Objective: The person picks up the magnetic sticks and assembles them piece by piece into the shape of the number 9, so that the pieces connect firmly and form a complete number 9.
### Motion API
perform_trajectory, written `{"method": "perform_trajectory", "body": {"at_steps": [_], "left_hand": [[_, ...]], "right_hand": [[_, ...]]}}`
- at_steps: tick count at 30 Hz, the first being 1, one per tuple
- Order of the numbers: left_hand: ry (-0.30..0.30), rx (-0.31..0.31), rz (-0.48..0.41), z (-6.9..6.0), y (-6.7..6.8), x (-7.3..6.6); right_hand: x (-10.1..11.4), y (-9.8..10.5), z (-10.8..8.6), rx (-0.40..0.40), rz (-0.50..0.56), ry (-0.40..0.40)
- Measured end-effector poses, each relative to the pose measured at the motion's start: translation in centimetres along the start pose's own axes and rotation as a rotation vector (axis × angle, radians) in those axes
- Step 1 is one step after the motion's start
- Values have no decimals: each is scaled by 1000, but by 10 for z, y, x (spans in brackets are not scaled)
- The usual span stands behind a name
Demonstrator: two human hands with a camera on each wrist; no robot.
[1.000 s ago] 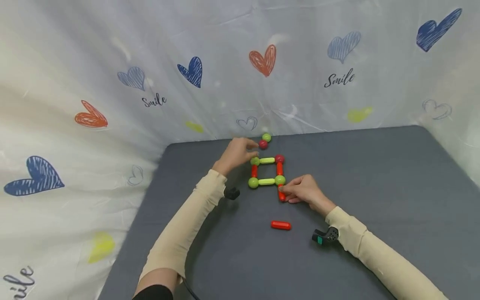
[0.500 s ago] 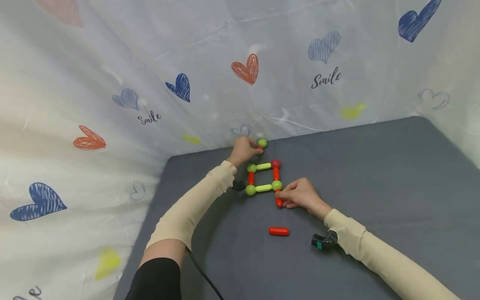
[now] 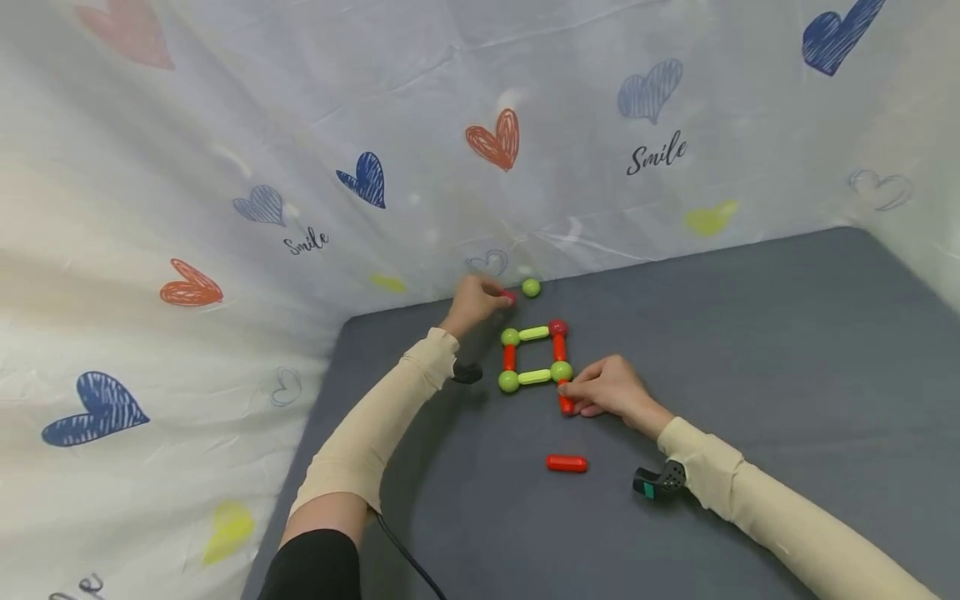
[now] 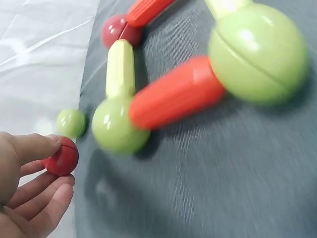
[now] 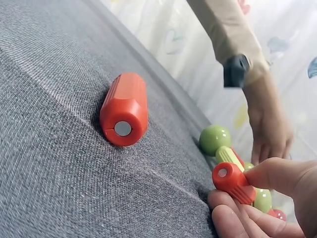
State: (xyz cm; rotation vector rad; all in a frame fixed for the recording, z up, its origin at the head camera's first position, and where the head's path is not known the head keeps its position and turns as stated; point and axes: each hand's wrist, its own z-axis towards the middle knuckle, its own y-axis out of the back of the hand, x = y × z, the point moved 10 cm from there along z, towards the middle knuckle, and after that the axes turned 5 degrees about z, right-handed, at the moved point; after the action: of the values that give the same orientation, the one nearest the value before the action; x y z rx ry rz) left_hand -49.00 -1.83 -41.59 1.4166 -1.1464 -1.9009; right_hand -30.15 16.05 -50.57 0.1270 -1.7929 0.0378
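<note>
At the back of the table, my left hand pinches a red ball between thumb and fingers. A loose green ball lies just right of it, apart from it. In front sits a square of magnetic rods and balls, with green balls at three corners, a red corner ball, yellow-green rods and red side rods. My right hand pinches a red rod that reaches toward me from the square's near right green ball.
A loose red rod lies nearer me on the grey-covered table; its end shows a metal disc in the right wrist view. Behind the table hangs a white curtain with printed hearts. A black cable trails by the left arm.
My left hand reached the red ball, took hold of it and drew it left, away from the green ball. The right hand keeps its hold on the red rod. The head view shifted.
</note>
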Motion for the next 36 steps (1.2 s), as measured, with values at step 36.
{"method": "perform_trajectory", "body": {"at_steps": [36], "left_hand": [[-112, 55, -481, -209, -76, -52]], "right_hand": [[-3, -1, 1, 23, 14, -51]]}}
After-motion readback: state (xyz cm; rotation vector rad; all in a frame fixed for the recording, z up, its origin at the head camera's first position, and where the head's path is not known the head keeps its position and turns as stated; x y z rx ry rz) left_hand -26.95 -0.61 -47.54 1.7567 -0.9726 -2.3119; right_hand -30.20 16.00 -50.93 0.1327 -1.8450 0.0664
